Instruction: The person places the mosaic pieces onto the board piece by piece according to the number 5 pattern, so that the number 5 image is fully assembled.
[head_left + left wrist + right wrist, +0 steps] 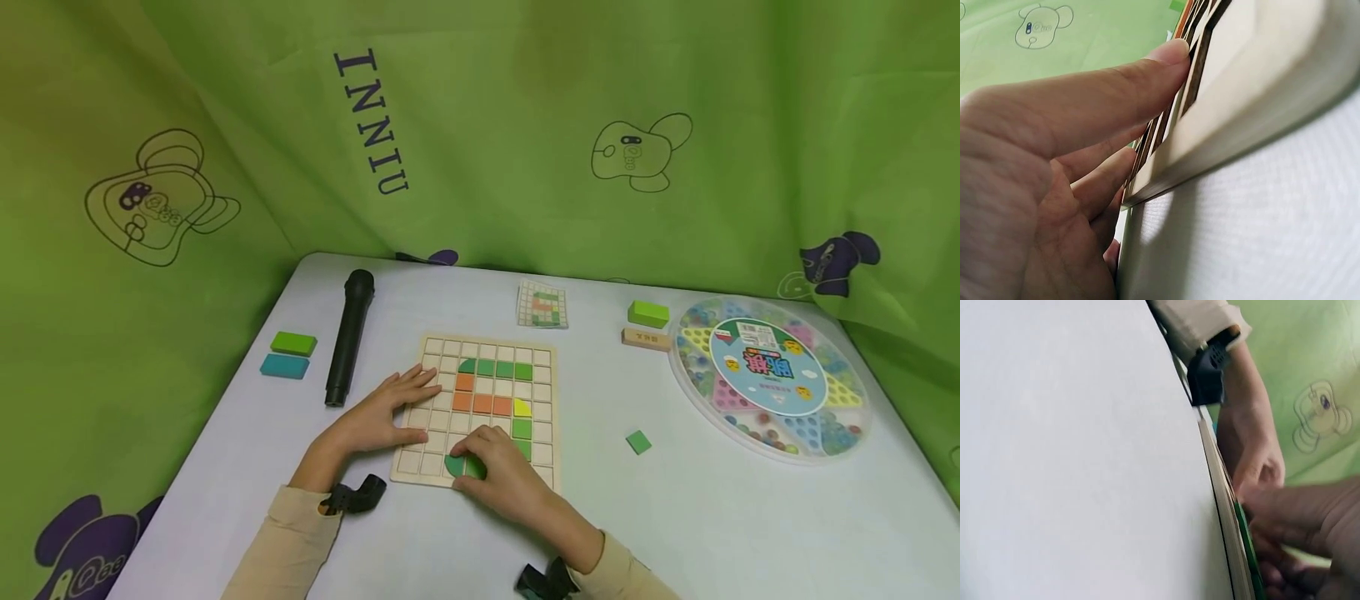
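A wooden grid board (551, 433) lies on the white table, with green, orange and yellow tiles set in some of its squares. My left hand (386, 412) rests on the board's left side, fingers spread and thumb tip on the frame's inner squares. At the near edge, my right hand (502, 475) has thumb and index finger curled about a green rounded tile (452, 466), which sits low over the bottom row. Another green tile (474, 467) shows partly under those fingers. In the left wrist view, the left thumb (1169, 53) lies against the board's raised slats.
Right of the board lies a loose green square tile (638, 442). Behind the board is a small pattern card (542, 305). A black microphone (350, 337), green block (293, 343) and blue block (284, 366) lie left; a round marble game (768, 379) lies right beside a wooden block (646, 339).
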The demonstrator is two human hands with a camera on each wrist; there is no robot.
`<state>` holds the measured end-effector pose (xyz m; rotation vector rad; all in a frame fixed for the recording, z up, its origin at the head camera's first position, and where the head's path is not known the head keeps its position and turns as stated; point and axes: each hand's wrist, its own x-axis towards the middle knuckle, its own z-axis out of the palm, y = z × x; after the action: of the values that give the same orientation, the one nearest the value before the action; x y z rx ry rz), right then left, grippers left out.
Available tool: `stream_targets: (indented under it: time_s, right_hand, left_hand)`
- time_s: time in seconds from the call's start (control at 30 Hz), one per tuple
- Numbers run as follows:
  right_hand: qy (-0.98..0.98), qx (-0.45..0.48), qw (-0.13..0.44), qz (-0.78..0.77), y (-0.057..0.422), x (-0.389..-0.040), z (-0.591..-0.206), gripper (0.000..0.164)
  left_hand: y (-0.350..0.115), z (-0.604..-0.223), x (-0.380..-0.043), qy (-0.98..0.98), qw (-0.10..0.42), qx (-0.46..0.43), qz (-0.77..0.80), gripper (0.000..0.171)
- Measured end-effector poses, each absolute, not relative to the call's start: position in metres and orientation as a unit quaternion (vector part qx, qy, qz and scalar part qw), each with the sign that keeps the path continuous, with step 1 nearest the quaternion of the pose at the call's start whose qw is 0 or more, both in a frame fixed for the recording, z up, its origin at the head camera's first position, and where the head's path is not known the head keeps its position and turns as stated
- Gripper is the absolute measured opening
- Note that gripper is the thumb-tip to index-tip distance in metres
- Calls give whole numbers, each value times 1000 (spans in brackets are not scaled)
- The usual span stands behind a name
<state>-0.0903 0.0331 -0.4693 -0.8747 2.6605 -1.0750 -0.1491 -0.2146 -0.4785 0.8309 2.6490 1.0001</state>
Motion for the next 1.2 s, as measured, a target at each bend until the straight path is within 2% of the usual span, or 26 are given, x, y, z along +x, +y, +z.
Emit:
stream_targets:
  time_s: [0.17,0.33,0.53,0.63,0.73,0.97,1.2]
  right_hand:
    - [858,-280,77,-424,45,-91,-461,37]
    - [845,-271,59,-458,71,-92,-452,41]
    - [862,-253,-1,-439,122,-94,-451,46]
    - [886,-219,-37,-407,154,-96,-454,46]
    - [911,-167,-47,-375,184,-97,-456,45]
    - [937,-103,-3,-334,236,-99,-462,46]
    - [918,-165,11,-361,256,-106,-477,38]
  left_hand:
    - [-215,-479,-148,893,100,277,340,73]
    - [-215,-479,-147,895,100,271,341,73]
    - [-214,-479,-146,895,102,267,344,74]
    - [-214,-479,-145,896,102,265,340,74]
    - [-214,-478,-145,897,102,264,338,74]
    - [-214,-478,-146,896,99,267,342,74]
    - [-214,-478,-148,896,99,268,340,74]
